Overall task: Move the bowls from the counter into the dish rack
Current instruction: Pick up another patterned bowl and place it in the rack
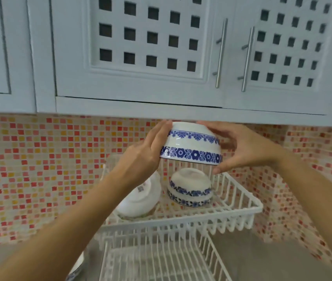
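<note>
A white bowl with blue flower bands [191, 146] hangs upside down above the upper tier of the white wire dish rack [240, 209]. My left hand [142, 157] grips its left side and my right hand [244, 148] its right side. Below it in the upper tier, a smaller blue-patterned bowl [189, 187] rests upside down. A plain white bowl [138, 197] leans tilted at the tier's left, partly hidden by my left forearm.
White wall cabinets [140, 88] with metal handles hang close above the held bowl. A tiled mosaic wall [39, 169] backs the grey counter [262, 258]. The rack's lower tier [157, 260] sits in front. A blue-patterned dish edge [75, 270] shows at the bottom left.
</note>
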Tool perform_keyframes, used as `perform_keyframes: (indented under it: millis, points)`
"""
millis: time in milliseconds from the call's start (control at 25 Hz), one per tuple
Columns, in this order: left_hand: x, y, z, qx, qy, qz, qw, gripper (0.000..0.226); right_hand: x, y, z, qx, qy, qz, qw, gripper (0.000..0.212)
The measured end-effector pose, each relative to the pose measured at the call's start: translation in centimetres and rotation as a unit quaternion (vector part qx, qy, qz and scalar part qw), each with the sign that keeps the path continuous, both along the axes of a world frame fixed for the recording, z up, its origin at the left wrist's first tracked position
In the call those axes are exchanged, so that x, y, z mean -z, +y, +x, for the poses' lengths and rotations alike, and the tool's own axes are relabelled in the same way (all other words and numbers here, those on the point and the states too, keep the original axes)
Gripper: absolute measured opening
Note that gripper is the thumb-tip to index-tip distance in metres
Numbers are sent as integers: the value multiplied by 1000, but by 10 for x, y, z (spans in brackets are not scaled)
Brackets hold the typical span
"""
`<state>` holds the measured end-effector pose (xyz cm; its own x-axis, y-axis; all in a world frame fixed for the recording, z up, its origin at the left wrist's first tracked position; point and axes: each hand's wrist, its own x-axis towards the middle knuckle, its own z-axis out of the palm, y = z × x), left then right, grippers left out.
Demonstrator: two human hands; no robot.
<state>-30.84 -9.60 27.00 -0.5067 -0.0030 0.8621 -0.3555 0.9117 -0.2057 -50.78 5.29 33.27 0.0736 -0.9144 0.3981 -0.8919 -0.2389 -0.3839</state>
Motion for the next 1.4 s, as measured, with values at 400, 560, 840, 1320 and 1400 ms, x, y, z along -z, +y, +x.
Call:
perform_keyframes:
  millis: [400, 560, 840, 1320, 1400]
  points:
    - [6, -10, -80, -25, -258, 275, 926, 102, 48, -39, -92, 6, 95, -17, 995, 99]
    - [13, -11, -98, -72, -286, 314, 902, 104, 68, -58, -105, -7, 115, -12, 993, 93]
    - [42, -22, -118, -95, -288, 341, 890, 89, 99, -77, -114, -2, 121, 8, 993, 92]
    - [63, -27, -126, -129, -299, 330, 886, 83, 111, -93, -111, 4, 184, 58, 981, 85]
    - [63, -27, -125, -136, -302, 326, 885, 86, 110, -93, -110, 7, 196, 58, 979, 85]
